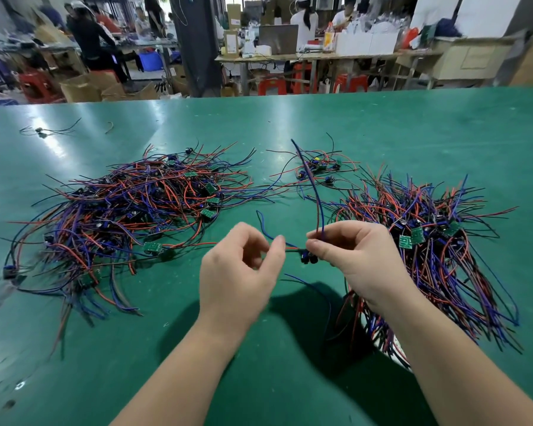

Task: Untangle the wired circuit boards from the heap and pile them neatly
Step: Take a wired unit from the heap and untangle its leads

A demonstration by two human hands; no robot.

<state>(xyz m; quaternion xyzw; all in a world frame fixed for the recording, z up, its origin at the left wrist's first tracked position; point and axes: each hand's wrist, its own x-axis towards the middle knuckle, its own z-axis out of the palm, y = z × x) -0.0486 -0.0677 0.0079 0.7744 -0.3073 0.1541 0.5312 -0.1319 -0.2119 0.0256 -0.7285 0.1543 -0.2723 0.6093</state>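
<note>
A big tangled heap (120, 210) of red, blue and black wires with small green boards covers the left of the green table (382, 124). On the right lies a more ordered pile (428, 241) of the same wired boards. Between them, above the table, my right hand (351, 256) pinches one small board (307, 256) with a blue wire rising from its fingers. My left hand (243, 272) pinches that board's red and blue wires just to the left of it.
A small cluster of wired boards (317, 167) lies behind my hands. A few loose wires (43, 130) sit at the far left. Beyond the table's far edge are workbenches, red stools, cardboard boxes and several people.
</note>
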